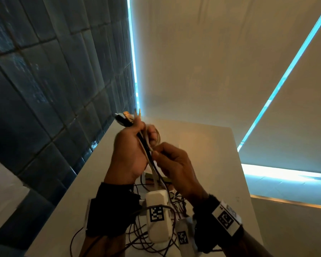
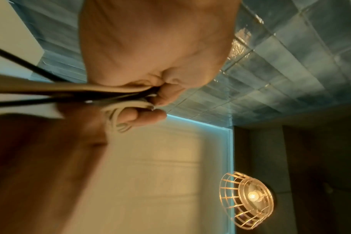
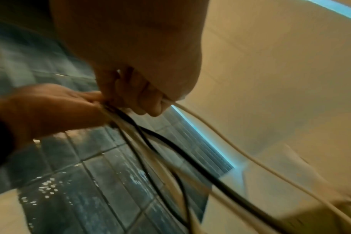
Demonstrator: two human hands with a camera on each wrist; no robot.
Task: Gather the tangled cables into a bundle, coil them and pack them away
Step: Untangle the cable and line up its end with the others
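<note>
White and black cables (image 1: 146,151) rise off the table (image 1: 211,154) — the left hand (image 1: 130,153) clenches the bundle upright, plug ends above the fist, while the right hand (image 1: 174,164) pinches 1 pale strand — more tangle lies below.

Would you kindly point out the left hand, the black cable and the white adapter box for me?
left hand (image 1: 127,154): head view, on the palm.
black cable (image 3: 192,149): right wrist view, on its hanging length below the hands.
white adapter box (image 1: 157,201): head view, on its top face above the printed marker.
</note>
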